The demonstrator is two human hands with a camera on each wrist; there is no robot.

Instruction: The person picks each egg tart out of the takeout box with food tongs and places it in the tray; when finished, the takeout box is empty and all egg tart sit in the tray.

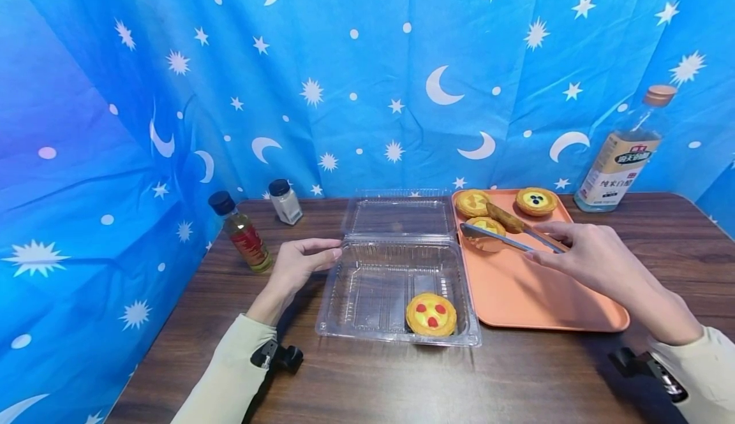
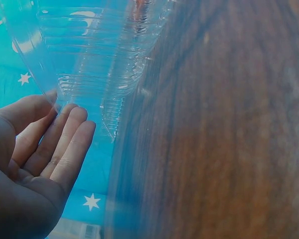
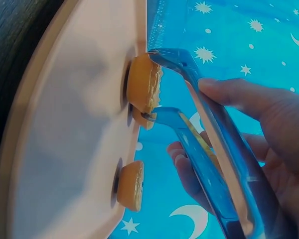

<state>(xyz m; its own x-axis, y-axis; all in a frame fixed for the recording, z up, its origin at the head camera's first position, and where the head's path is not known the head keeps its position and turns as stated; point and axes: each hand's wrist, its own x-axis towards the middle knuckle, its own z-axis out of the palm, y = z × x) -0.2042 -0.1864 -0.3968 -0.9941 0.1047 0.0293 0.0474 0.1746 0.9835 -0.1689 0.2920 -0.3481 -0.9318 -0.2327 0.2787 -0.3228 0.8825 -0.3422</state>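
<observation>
My left hand (image 1: 300,262) pinches the left edge of an opened clear plastic container (image 1: 373,333) between thumb and fingers. Inside the container, at its front right, sits an egg tart (image 1: 431,323) with red dots on top. Over the orange tray (image 1: 534,303), my right hand (image 1: 600,253) holds metal tongs (image 1: 511,241) by the two arms. Their tips straddle a yellow-topped egg tart (image 3: 140,83) on the tray; whether they squeeze it I cannot tell. Beside it lie another yellow-topped tart (image 1: 472,202) and a tart with dark berries (image 1: 536,201).
Left of the container stand a black-capped oil bottle (image 1: 247,240) and a small black-lidded shaker (image 1: 286,204). A tall vinegar bottle (image 1: 617,162) is at the back right, behind the tray. Blue star-and-moon cloth (image 1: 367,60) hangs behind the wooden table (image 1: 356,386).
</observation>
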